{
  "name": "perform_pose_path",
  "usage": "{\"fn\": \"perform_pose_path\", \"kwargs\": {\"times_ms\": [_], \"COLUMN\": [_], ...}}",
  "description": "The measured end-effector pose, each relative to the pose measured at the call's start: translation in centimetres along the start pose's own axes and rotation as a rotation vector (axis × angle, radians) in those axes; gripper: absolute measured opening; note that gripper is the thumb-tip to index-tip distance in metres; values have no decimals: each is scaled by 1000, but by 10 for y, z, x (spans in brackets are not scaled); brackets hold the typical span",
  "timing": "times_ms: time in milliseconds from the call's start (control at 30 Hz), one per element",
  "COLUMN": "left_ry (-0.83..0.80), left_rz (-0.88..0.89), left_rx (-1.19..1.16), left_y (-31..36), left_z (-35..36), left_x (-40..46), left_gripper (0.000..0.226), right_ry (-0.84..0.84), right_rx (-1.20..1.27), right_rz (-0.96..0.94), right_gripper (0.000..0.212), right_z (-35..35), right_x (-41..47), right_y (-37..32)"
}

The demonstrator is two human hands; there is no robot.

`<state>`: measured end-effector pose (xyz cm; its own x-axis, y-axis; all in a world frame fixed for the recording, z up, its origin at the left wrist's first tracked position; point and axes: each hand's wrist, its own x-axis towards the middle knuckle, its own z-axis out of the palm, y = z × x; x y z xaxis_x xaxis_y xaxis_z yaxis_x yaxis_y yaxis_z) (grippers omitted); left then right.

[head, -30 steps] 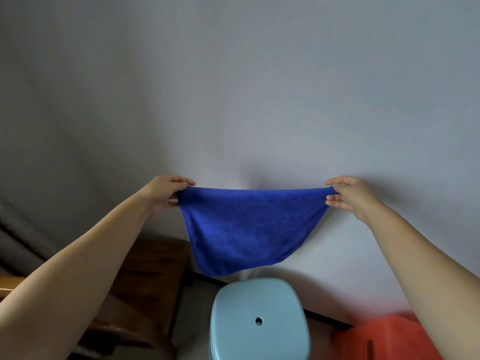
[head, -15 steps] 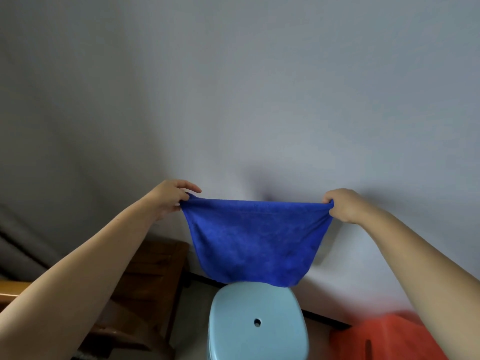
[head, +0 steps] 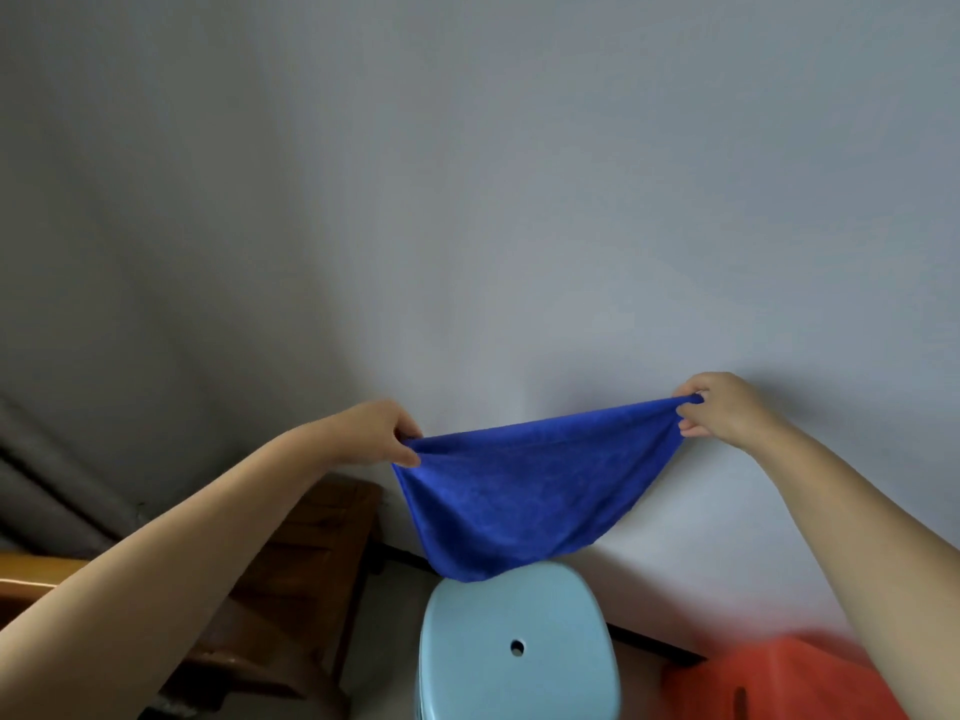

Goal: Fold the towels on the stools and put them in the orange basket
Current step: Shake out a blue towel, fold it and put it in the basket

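A blue towel (head: 524,491) hangs stretched in the air between my two hands, in front of the wall. My left hand (head: 382,431) pinches its left top corner. My right hand (head: 719,405) pinches the right top corner, held a little higher. The towel sags in the middle and its lowest fold reaches the far edge of a light blue stool (head: 514,652) with a round hole in its seat. The orange basket (head: 779,683) shows at the bottom right, partly hidden behind my right forearm.
A dark wooden piece of furniture (head: 306,558) stands left of the stool, behind my left forearm. A plain grey wall fills the upper view, with a dark baseboard along its foot.
Both hands shifted right with the towel; my right hand rose while my left hand dropped, so the top edge now slants. The towel's lower fold swung down to the stool's far edge.
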<state>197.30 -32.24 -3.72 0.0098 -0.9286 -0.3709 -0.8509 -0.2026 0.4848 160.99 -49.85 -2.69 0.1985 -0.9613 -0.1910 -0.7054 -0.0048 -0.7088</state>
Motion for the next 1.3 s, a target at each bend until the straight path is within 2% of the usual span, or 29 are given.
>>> {"fn": "perform_pose_path", "kwargs": {"times_ms": [67, 167, 300, 400, 767, 867, 967, 1067, 1300], "left_ry": [77, 197, 232, 290, 419, 523, 580, 478, 21], "left_rz": [-45, -111, -170, -210, -289, -165, -17, 6, -120], "left_rx": [203, 281, 324, 336, 306, 234, -81, -332, -295], "left_y": [4, 1, 1, 6, 11, -3, -16, -30, -70], "left_z": [8, 7, 5, 6, -13, -5, 16, 44, 148], "left_x": [7, 13, 18, 20, 49, 47, 35, 16, -20], "left_gripper": [20, 30, 22, 17, 26, 25, 15, 10, 13], "right_ry": [-81, -228, -203, -132, 50, 0, -52, -154, -503], "right_rx": [-95, -341, -489, -458, -104, 40, 40, 22, -209], "right_rz": [-32, -69, -109, -129, -68, -38, -22, -23, 125], "right_gripper": [21, 20, 14, 14, 24, 25, 20, 21, 14], "right_z": [-2, -5, 0, 4, 2, 0, -1, 1, 45], "right_x": [-4, -11, -11, -7, 17, 15, 8, -6, -58], "right_y": [1, 2, 8, 12, 11, 16, 32, 53, 124]}}
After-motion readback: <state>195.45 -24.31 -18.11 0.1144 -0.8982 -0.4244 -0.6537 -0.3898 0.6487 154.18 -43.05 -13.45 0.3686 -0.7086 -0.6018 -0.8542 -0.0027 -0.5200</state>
